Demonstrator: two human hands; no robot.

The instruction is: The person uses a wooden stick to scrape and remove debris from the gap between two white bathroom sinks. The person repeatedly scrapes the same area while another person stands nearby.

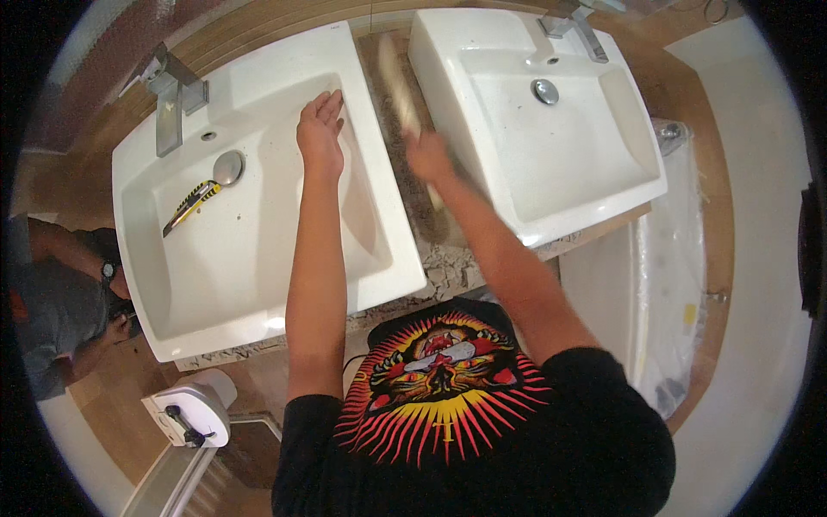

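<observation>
My left hand (322, 129) reaches into the left white washbasin (258, 326), fingers stretched out, against its inner right side near the back. In the gap between the two basins, my right hand (427, 156) is closed around a long pale brush-like tool (394, 73), smeared by motion. The tool lies along the stone countertop strip (424, 226), reaching toward the back; its exact kind is unclear. A yellow and black utility knife (191, 207) rests in the left basin beside the round drain cover (228, 168). The right white washbasin (551, 155) stands close beside my right forearm.
Square metal taps stand behind the left basin (169, 103) and right basin (586, 34). At the far left is another person's arm (73, 254) with a wristwatch. A toilet (202, 414) holding a black object is lower left. A plastic-wrapped bathtub (663, 284) lies right.
</observation>
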